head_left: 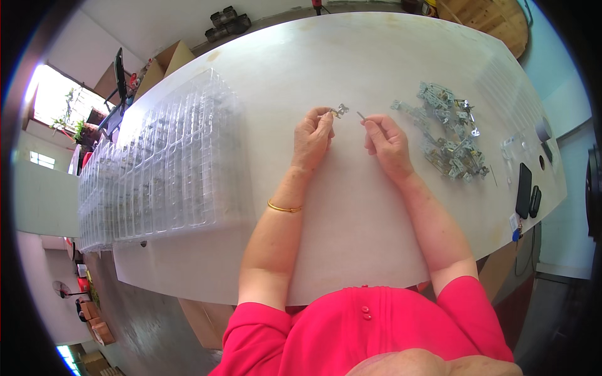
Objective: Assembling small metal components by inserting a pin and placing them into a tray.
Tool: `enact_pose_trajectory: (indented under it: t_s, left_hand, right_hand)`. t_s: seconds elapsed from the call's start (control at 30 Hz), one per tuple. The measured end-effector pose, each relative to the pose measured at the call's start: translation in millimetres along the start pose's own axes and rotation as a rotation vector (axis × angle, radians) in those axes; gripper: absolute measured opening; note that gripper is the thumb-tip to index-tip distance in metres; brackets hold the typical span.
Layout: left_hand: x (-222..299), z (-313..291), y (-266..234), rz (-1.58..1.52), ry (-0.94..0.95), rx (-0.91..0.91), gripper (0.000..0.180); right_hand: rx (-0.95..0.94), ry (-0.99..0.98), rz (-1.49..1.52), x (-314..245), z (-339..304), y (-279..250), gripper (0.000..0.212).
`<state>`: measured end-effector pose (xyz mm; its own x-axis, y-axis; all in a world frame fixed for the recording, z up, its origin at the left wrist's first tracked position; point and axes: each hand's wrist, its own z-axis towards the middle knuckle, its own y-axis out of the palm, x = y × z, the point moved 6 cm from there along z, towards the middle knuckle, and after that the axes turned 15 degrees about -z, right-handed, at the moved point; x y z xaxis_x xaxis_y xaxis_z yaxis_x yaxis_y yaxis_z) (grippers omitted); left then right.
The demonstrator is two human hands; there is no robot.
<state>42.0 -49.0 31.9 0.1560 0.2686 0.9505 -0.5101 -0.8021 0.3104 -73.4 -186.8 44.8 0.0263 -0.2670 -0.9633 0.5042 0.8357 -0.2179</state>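
Observation:
Over the middle of the table, my left hand (310,141) pinches a small metal bracket (342,109) between thumb and fingertips. Its silvery end sticks out to the right, and the rest is hidden by the fingers. A short gap away, my right hand (390,144) is closed on a thin dark metal piece (360,115), whose tip points toward the bracket. The two parts do not touch. Beyond my right hand lies a loose pile of small metal brackets (461,153), silvery with some brassy bits.
Stacked clear plastic trays (229,188) with many compartments, small parts inside, cover the left of the white table (351,225). A black phone (523,191), a smaller black object (535,201), keys with a blue tag (517,234) and small clear plastic pieces (509,147) lie at the right edge.

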Motion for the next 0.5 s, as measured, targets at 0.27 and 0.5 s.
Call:
enact_pose_trajectory:
  t_s: [0.27,0.5]
  left_hand:
    - [0.7,0.3,3.0,0.085,0.020,-0.012,0.022]
    - [-3.9,1.1,2.5,0.157,0.022,-0.015,0.025]
  right_hand:
    - [0.004,-0.002,-0.017,-0.5,0.5,-0.9,0.012]
    - [0.001,-0.013,-0.033,0.0,0.0,0.1,0.010]
